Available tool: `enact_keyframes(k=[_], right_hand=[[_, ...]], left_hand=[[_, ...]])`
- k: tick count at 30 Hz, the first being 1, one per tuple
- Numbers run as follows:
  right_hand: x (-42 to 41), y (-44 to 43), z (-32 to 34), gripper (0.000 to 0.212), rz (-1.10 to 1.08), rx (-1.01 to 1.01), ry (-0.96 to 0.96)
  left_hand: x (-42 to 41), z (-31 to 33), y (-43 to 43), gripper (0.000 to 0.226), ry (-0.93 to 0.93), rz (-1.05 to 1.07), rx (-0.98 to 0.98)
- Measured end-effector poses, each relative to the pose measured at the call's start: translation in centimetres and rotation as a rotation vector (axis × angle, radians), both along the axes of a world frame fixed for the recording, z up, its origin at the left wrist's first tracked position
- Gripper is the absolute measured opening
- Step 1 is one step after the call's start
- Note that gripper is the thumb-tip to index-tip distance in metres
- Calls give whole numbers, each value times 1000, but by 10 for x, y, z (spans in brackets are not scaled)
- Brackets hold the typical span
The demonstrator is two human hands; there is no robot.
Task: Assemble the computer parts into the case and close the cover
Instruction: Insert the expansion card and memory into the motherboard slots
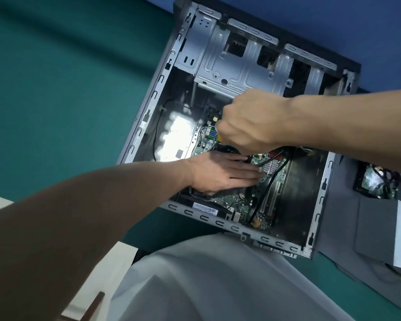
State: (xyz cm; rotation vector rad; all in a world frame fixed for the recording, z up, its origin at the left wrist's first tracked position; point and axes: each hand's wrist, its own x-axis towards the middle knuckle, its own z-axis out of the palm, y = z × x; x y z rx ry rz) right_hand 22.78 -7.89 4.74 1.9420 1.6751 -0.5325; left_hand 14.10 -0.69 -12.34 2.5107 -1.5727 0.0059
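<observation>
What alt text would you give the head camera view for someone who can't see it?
Two bare hands work inside an open grey metal computer case lying on a teal surface. The left hand lies flat over the green motherboard; the right hand grips a mostly hidden yellow tool.

View: one wide-angle camera, worn on the person's head.
Direction: it faced forward and steeply down, over the person's pale-clad front (206,286), onto the open case (241,66) on the green surface (56,89).
Roll: the frame was tilted, so the case lay skewed across it.
Nearness: close; the left forearm (67,216) filled the lower left corner, with the left hand (218,174) and right hand (250,121) at mid-frame.
Cut-off: the top edge clipped the case's far corner.
</observation>
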Motion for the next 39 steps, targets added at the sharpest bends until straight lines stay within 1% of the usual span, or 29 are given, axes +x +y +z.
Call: enact_keyframes(k=[1,2,4,5,6,7,8,10,11,12,13,14,15,16,18,19,20,21,23,24,26,28,30,31,32,35,36,37,39], right_hand=[[-1,2,-4,34,-225,26,41],[0,4,-8,37,-534,49,130],[4,5,-10,33,-1171,52,400],[5,4,-9,30,-1327,25,492],[6,3,-7,28,-1322,-4,525],[5,2,-5,27,-1173,-55,474],[-1,2,-2,20,-948,-120,384],[-10,2,2,10,-439,-124,153],[-12,3,3,11,-223,-72,48],[-13,4,4,19,-39,-20,-24],[-12,5,4,28,68,12,-30],[-15,5,3,33,85,33,12],[-18,7,2,35,-6,42,85],[-19,9,-1,35,-179,68,159],[-18,16,-5,34,-620,97,239],[-16,20,-4,35,-790,83,247],[-11,23,-4,36,-884,63,257],[-6,24,-3,37,-898,25,272],[-4,24,3,32,-772,-89,268],[-5,22,6,23,-636,-140,222],[-7,15,8,11,-215,-128,53],[-7,13,9,27,141,-60,-63],[-7,12,7,41,211,-18,-21],[-10,12,7,42,143,-2,30],[-13,13,3,41,7,20,90],[-15,20,-5,35,-678,85,253],[-11,22,-5,35,-850,64,281],[-6,22,-4,35,-949,23,323],[-1,19,0,30,-936,-91,371]], left_hand=[[0,-1,0,65,-7,-2,6],[0,-2,0,66,-20,-4,18],[-1,-3,-1,68,-40,-3,28],[-2,-2,-2,68,-44,-2,29],[-1,-1,-2,68,-39,-6,36],[-1,1,-2,67,-33,-12,46],[0,1,-2,64,-35,-17,52],[0,1,-1,59,-38,-13,57],[0,1,0,60,-31,-2,60],[-1,1,1,61,-21,12,63],[-2,0,1,63,-22,22,58],[-2,0,0,66,-32,24,47],[-2,0,0,68,-33,17,27],[-1,1,0,69,-32,8,7],[0,3,0,70,-79,5,49],[0,3,0,71,-97,3,95],[-1,2,0,73,-87,-1,136],[-1,2,0,75,-61,-2,155],[-2,5,-1,74,-24,-5,165],[-1,6,0,72,-17,-7,168],[0,6,-1,68,-9,-15,187],[1,6,-2,67,44,-22,203],[2,6,-2,67,71,-21,206],[2,6,-2,66,72,-15,194],[1,5,-2,67,73,-5,168],[-1,2,0,73,-24,18,151],[-2,1,1,76,-61,14,157],[-2,0,0,78,-81,11,155],[-2,2,-1,78,-81,7,154]])
